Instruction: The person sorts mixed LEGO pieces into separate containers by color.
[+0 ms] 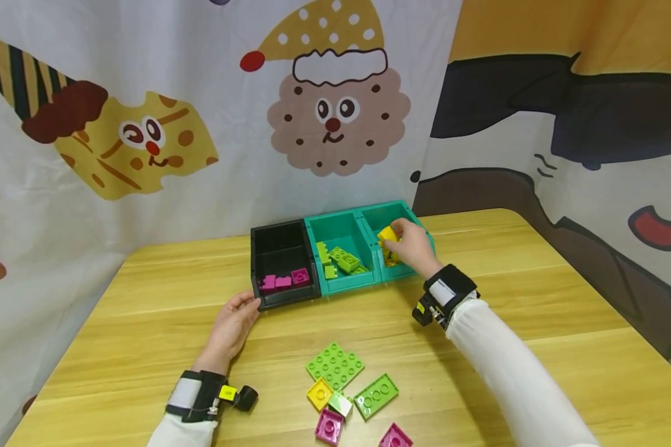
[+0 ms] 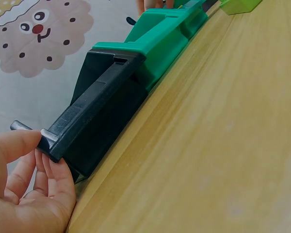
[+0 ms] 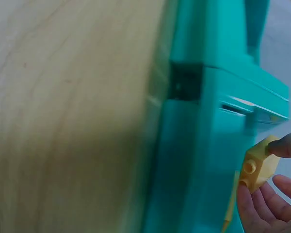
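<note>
Work looks partway done: magenta bricks [image 1: 283,282] lie in the left bin [image 1: 282,239], gripped by the left hand [image 1: 233,326]; green bricks [image 1: 346,262] in the middle bin [image 1: 338,230]. The right hand [image 1: 416,246] pinches a yellow brick [image 1: 387,234] at the right bin [image 1: 378,217]; loose bricks [image 1: 335,366] remain on the near table [image 1: 173,279].

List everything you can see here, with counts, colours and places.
Table: one, yellowish wood, underneath
Printed cloth: count unclear, multicoloured, behind the table
Black bin: one, black, row's left end
Teal bins: two, teal, to its right
Magenta bricks: about three, magenta, in black bin
Green bricks: several, green, left teal bin
Yellow bricks: several, yellow, right teal bin
Held brick: one, yellow, at right teal bin
Loose green bricks: about three, green, table
Square brick: one, yellow, table
Loose magenta bricks: two, magenta, table
Wristbands with devices: two, black, both arms
Sleeves: two, white, both arms
Left hand: one, bare, gripping black bin
Right hand: one, bare, pinching held brick
</note>
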